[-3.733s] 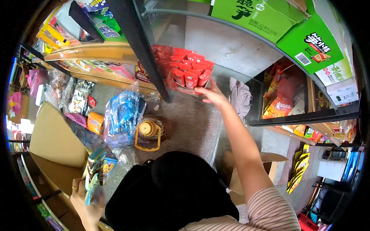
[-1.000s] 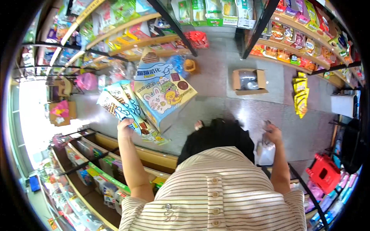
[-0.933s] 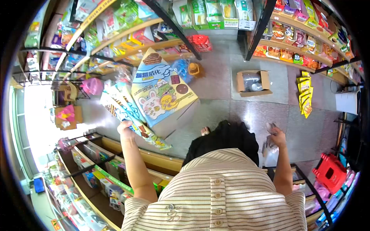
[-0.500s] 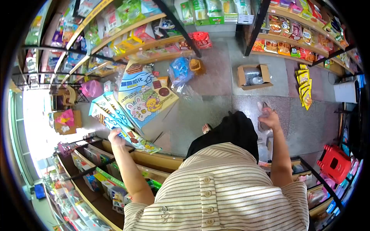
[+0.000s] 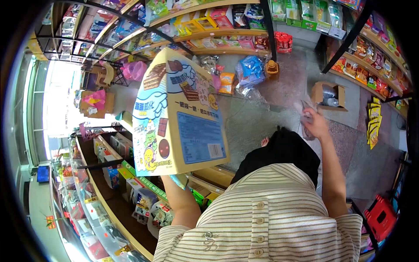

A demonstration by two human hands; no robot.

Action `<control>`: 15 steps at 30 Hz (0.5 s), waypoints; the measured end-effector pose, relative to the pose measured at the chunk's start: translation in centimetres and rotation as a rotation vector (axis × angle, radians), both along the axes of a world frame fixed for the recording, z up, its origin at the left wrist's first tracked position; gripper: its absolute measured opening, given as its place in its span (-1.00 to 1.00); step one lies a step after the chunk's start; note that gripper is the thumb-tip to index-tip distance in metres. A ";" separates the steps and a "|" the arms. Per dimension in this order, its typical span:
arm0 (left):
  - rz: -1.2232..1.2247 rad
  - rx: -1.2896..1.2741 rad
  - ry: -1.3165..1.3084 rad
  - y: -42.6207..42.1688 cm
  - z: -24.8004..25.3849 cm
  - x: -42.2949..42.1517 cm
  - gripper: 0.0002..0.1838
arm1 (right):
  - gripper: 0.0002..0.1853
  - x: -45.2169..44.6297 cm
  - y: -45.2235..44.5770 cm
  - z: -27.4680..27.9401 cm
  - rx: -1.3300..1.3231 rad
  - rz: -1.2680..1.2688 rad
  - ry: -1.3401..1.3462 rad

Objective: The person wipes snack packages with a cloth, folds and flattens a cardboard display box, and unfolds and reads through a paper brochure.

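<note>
Head cam: printed carton (image 5: 183, 118) was tilted, L forearm (image 5: 181, 203) ran up behind its lower edge; L grip hidden there, couldn't tell state. R grip (image 5: 317, 124), well R of carton, pinched blurry greyish item (image 5: 307, 132). Blue plastic bag (image 5: 251, 72) + amber jug (image 5: 272, 67) sat on flr beyond carton, to R.

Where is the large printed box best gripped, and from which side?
Probably on the printed box at the edge beside the barcode, coming from the person's right: that edge is straight and exposed, while the left forearm leads behind it, hand hidden.
</note>
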State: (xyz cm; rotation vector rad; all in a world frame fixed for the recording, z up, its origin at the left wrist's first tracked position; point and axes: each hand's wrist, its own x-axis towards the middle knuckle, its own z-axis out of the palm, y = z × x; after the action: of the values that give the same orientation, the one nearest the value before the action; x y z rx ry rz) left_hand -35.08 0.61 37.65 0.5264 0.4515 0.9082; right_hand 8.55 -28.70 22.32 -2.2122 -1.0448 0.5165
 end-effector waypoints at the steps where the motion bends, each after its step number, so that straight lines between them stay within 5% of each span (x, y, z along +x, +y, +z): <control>1: -0.026 0.009 -0.023 0.1 0.3 0.2 -0.24 | -0.55 -0.7 0.7 -0.1 0.015 0.005 -0.007; 6: -0.233 0.052 -0.094 0.5 2.9 4.1 -0.25 | -0.61 -3.5 3.9 4.3 0.032 -0.005 0.204; 8: -0.309 0.121 -0.033 1.5 2.3 4.6 -0.25 | -0.63 -4.5 5.2 4.9 0.235 0.037 0.140; 10: -0.200 0.335 0.196 3.8 -0.6 3.2 -0.27 | -0.60 -5.6 6.6 7.4 0.313 0.059 0.204; 15: -0.165 0.322 0.377 2.8 -0.6 7.0 -0.31 | -0.42 -7.6 8.1 11.3 0.365 0.240 0.217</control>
State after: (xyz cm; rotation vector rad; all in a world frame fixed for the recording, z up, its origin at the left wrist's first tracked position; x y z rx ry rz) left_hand -28.07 3.37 37.05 1.0243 0.5955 0.7250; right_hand 0.95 -20.63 33.66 -1.6853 -1.1883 0.6016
